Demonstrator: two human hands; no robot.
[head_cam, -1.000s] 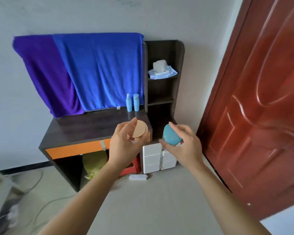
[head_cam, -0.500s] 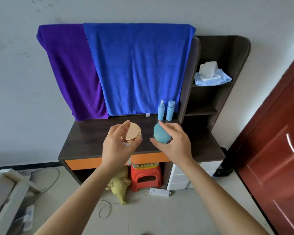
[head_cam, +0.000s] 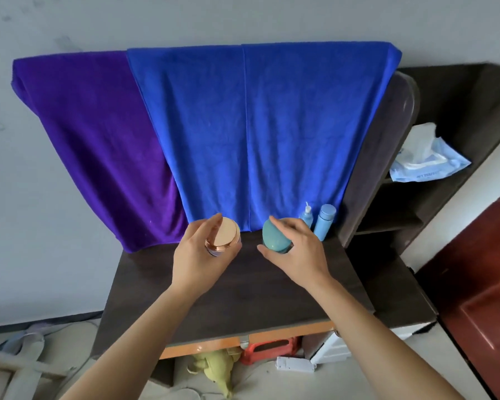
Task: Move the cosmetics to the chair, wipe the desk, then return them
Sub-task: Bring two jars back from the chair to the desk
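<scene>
Gold-lidded jar [head_cam: 222, 237] and teal egg-shaped container [head_cam: 274, 237] held above desk [head_cam: 243, 298]; 2 blue bottles [head_cam: 318, 220] upright at its back.

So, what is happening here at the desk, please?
A person holds one cosmetic item in each hand above the dark desk: the left hand grips a jar with a gold lid, the right hand a teal egg-shaped container. Two light blue bottles already stand at the back, by the blue towel. Both items seem about to be set down.

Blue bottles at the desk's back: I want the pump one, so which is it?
The left blue bottle, nearer the right hand; it has a white pump nozzle, while the right blue bottle wears a plain cap.
</scene>
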